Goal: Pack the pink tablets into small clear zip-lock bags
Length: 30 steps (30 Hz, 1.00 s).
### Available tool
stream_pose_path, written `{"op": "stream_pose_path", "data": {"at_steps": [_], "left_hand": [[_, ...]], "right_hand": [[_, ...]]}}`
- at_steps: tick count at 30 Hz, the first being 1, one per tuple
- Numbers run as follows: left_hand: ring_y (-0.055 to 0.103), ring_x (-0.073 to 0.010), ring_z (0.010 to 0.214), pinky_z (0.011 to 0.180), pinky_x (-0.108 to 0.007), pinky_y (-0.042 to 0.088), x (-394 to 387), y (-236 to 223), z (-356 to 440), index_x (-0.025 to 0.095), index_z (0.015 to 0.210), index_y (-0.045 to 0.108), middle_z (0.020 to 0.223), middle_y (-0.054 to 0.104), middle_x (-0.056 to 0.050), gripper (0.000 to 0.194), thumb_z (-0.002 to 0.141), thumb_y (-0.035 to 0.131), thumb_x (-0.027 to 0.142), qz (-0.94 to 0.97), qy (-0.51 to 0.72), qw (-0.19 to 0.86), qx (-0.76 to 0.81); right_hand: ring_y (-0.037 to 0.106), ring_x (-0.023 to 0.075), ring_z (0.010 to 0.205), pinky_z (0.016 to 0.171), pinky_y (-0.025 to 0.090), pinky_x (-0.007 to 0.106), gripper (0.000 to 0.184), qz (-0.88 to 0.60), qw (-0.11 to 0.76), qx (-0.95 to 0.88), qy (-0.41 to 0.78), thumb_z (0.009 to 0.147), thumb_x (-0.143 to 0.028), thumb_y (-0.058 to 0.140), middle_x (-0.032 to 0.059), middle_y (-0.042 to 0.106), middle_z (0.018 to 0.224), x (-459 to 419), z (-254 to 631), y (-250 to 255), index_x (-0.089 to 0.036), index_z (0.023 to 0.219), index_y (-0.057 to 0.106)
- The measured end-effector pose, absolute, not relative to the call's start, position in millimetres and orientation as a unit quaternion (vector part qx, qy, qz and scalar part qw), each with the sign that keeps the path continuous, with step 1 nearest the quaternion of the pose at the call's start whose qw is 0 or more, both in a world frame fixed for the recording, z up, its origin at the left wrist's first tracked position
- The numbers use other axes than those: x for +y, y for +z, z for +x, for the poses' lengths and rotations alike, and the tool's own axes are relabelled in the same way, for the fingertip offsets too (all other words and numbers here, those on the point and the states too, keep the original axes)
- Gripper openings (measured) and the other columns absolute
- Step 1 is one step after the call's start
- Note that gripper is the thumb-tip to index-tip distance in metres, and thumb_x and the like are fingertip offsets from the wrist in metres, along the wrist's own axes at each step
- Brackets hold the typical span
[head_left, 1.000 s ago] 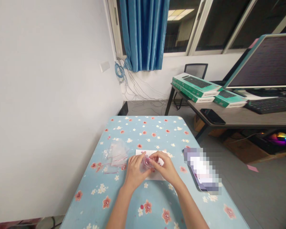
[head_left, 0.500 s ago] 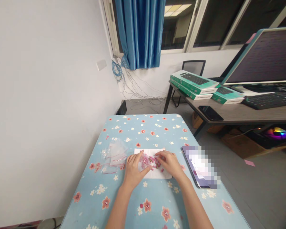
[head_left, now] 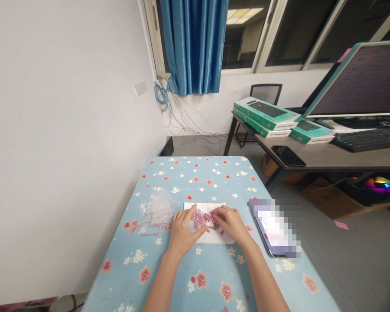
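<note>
1. Across the flower-patterned counter (head_left: 172, 281), two bare hands reach from the near side. The left hand (head_left: 183, 229) holds one clear bag (head_left: 199, 216), thumb and forefinger spread apart along its rim.
2. Under that palm, the bag's mouth, edged by a curved pink line, points right; its back end is covered, so I cannot tell its long axis. Pink beads show through its film.
3. Facing the mouth, the right hand (head_left: 228, 221) is bent, fingertips at the loose pink beads (head_left: 211, 218); I cannot tell whether it pinches any. These beads are too small and crowded to count.
4. Beneath bag and beads lies one white sheet (head_left: 214, 240), long axis running left to right.
5. Left of it, several more clear bags (head_left: 160, 210) overlap, their number unclear, some pink-lined edges toward the near side.
6. Right of the hands rests one tablet (head_left: 266, 234), slanting from far left to near right, screen blurred.
7. Beyond, a second counter (head_left: 318, 160) carries one black phone (head_left: 288, 156), three green keyboard boxes (head_left: 266, 115), two stacked and one beside, and one monitor (head_left: 357, 82).
8. Farthest, one blue curtain (head_left: 195, 47) hangs at the window.
</note>
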<state>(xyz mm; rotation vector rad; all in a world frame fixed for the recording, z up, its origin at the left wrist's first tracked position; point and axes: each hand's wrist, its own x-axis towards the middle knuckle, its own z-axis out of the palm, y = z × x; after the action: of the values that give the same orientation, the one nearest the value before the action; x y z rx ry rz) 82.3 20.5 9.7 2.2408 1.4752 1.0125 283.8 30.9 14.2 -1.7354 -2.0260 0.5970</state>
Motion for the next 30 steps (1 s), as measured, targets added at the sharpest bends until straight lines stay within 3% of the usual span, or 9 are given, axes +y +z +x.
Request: {"op": "stream_pose_path", "data": {"at_steps": [16, 21, 25, 30], "left_hand": [[0.058, -0.0245, 0.099, 0.088, -0.041, 0.045, 20.3, 9.8, 81.9, 0.023, 0.128, 0.048, 0.106, 0.064, -0.008, 0.059, 0.074, 0.069, 0.037, 0.772, 0.358, 0.139, 0.507], [0.058, -0.0239, 0.098, 0.088, -0.040, 0.045, 20.2, 9.5, 82.0, 0.022, 0.127, 0.049, 0.106, 0.065, -0.007, 0.059, 0.074, 0.069, 0.038, 0.773, 0.354, 0.134, 0.510], [0.058, -0.0239, 0.099, 0.087, -0.040, 0.045, 20.2, 9.0, 81.9, 0.022, 0.128, 0.048, 0.106, 0.065, -0.007, 0.060, 0.074, 0.069, 0.038, 0.774, 0.356, 0.134, 0.506], [0.058, -0.0248, 0.099, 0.088, -0.041, 0.045, 19.8, 9.8, 82.0, 0.023, 0.128, 0.048, 0.106, 0.064, -0.007, 0.059, 0.074, 0.068, 0.038, 0.773, 0.354, 0.141, 0.507]], "right_hand": [[0.058, 0.0186, 0.078, 0.076, 0.033, 0.032, 0.018, -0.631, 0.211, -0.717, 0.207, 0.083, -0.028, 0.048, 0.0026, 0.066, 0.083, 30.1, 287.1, 15.6, -0.020, 0.081, 0.064], [0.059, 0.0197, 0.085, 0.079, 0.032, 0.034, 0.022, -0.628, 0.207, -0.719, 0.213, 0.085, -0.026, 0.046, 0.0034, 0.067, 0.089, 30.1, 289.6, 13.6, -0.023, 0.092, 0.067], [0.058, 0.0200, 0.086, 0.080, 0.033, 0.034, 0.023, -0.624, 0.199, -0.726, 0.209, 0.085, -0.025, 0.047, 0.0042, 0.067, 0.092, 30.2, 291.2, 13.3, -0.023, 0.087, 0.069], [0.058, 0.0195, 0.079, 0.077, 0.038, 0.033, 0.020, -0.611, 0.254, -0.712, 0.235, 0.085, -0.029, 0.049, 0.0043, 0.066, 0.083, 29.4, 290.0, 20.3, -0.020, 0.083, 0.067]]}}
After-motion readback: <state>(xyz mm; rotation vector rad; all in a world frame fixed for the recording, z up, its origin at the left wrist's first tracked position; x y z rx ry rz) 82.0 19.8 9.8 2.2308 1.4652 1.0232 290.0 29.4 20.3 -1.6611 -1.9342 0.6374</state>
